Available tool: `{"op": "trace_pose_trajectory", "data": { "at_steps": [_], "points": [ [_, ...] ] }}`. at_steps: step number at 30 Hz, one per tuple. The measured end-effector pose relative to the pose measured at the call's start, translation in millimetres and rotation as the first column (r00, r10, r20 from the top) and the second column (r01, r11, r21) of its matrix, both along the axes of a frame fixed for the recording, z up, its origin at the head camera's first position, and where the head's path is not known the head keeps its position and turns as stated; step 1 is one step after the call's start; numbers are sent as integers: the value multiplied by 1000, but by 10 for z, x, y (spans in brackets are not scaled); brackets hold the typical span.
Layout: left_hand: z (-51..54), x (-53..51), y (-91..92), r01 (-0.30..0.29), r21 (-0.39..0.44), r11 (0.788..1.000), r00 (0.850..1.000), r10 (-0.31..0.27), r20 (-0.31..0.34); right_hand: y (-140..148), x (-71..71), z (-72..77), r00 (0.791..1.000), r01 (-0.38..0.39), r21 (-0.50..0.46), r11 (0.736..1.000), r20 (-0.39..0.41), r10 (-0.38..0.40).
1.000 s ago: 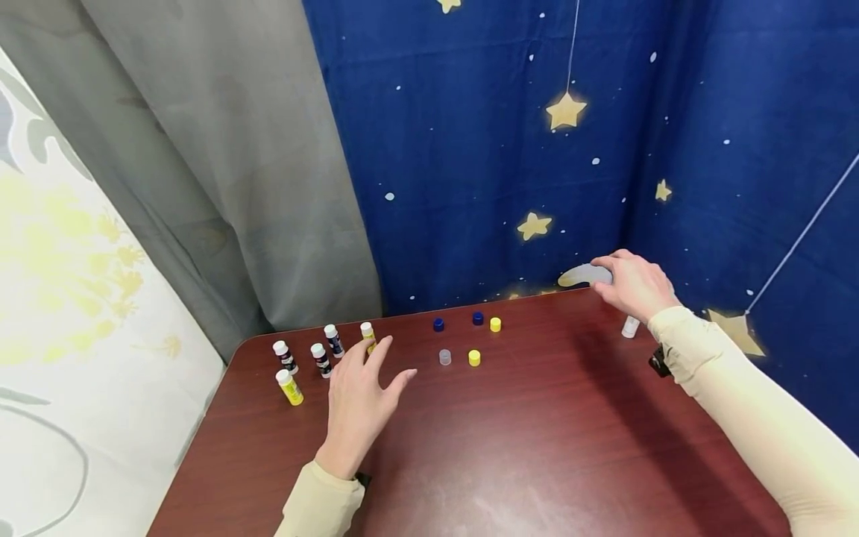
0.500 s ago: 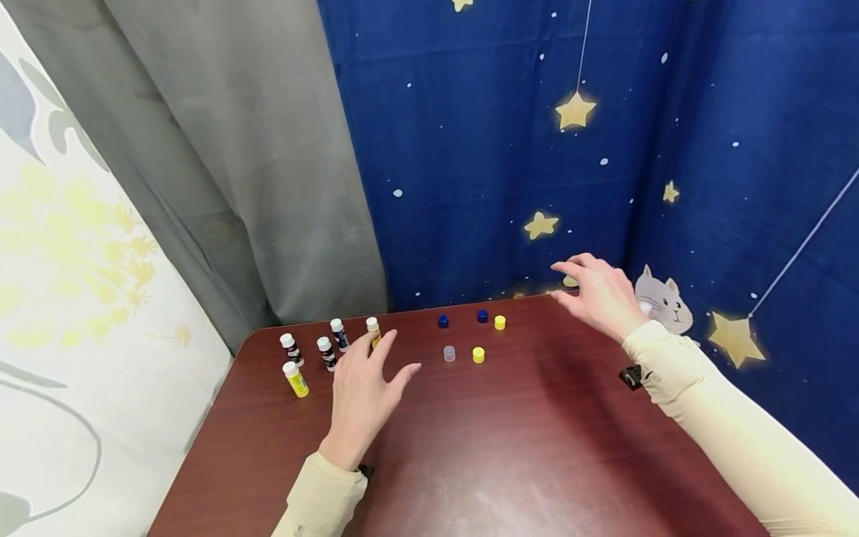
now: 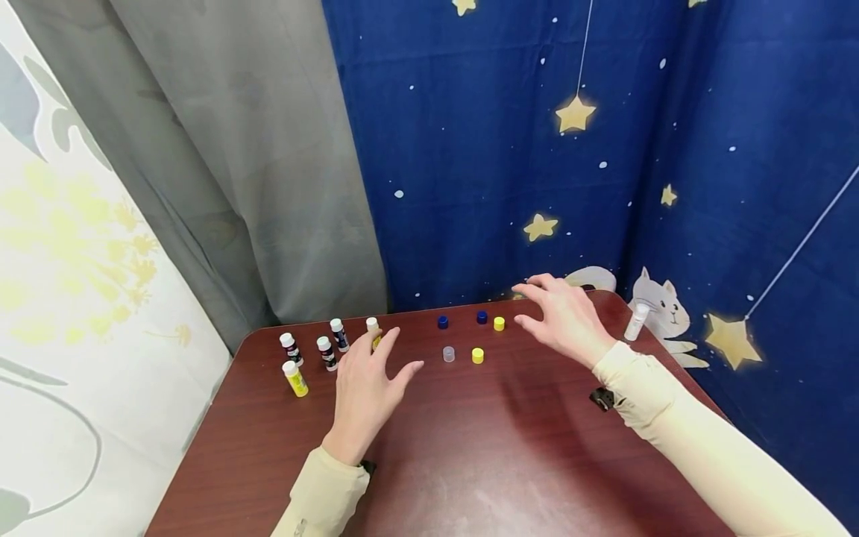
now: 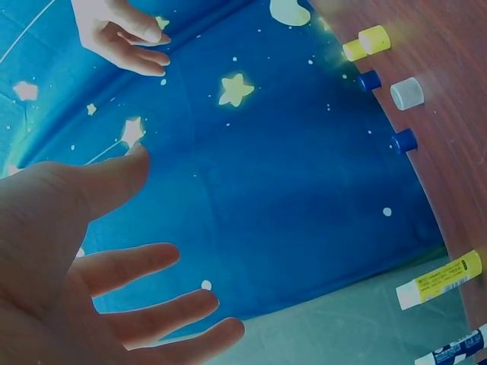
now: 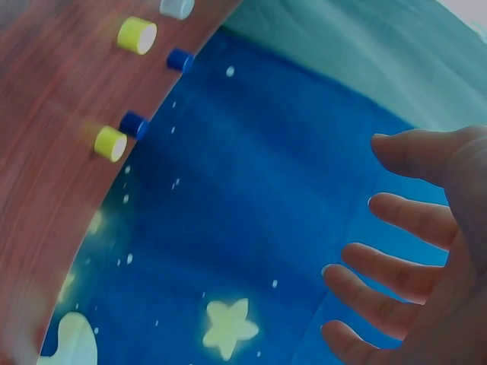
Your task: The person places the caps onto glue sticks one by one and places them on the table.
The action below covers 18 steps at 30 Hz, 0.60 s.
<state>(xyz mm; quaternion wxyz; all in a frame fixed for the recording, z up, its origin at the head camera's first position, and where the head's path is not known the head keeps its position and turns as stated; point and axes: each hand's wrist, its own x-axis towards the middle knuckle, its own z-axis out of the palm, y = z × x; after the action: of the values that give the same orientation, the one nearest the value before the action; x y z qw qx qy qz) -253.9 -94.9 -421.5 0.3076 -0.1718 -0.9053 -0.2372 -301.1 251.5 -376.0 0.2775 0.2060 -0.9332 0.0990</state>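
My left hand point(image 3: 365, 395) hovers over the table with fingers spread, holding nothing. It partly hides an upright yellow glue stick point(image 3: 376, 341) with a white top. My right hand point(image 3: 564, 317), also spread and holding nothing, hangs above the table right of several small caps. A yellow cap point(image 3: 499, 324) is nearest to it. Another yellow cap point(image 3: 478, 356), a clear cap point(image 3: 449, 354) and two blue caps, a right one point(image 3: 482, 318) and a left one point(image 3: 443, 322), stand nearby. A white glue stick point(image 3: 636, 322) stands beyond the right wrist.
Left of my left hand stand a second yellow glue stick point(image 3: 295, 379) and several dark-labelled sticks with white tops, one dark stick point(image 3: 326, 353) close to the hand. The brown table point(image 3: 470, 462) meets grey and blue curtains point(image 3: 483, 149) along its far edge.
My right hand has moved left, away from the white glue stick, which now shows fully at the right. My left hand has hardly moved. The head view has shifted slightly.
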Motion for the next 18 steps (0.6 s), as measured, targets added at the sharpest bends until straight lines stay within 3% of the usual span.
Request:
{"op": "trace_pose_trajectory", "data": {
  "at_steps": [11,18],
  "points": [
    [-53,-40,-56,0,3,1000,999,0,49,-426,116,-245,994,-101,44,994,48,99],
    [-86,-61,-149,-17,6,1000,998,16,54,-586,102,-390,991,-101,65,993,100,94]
  ]
}}
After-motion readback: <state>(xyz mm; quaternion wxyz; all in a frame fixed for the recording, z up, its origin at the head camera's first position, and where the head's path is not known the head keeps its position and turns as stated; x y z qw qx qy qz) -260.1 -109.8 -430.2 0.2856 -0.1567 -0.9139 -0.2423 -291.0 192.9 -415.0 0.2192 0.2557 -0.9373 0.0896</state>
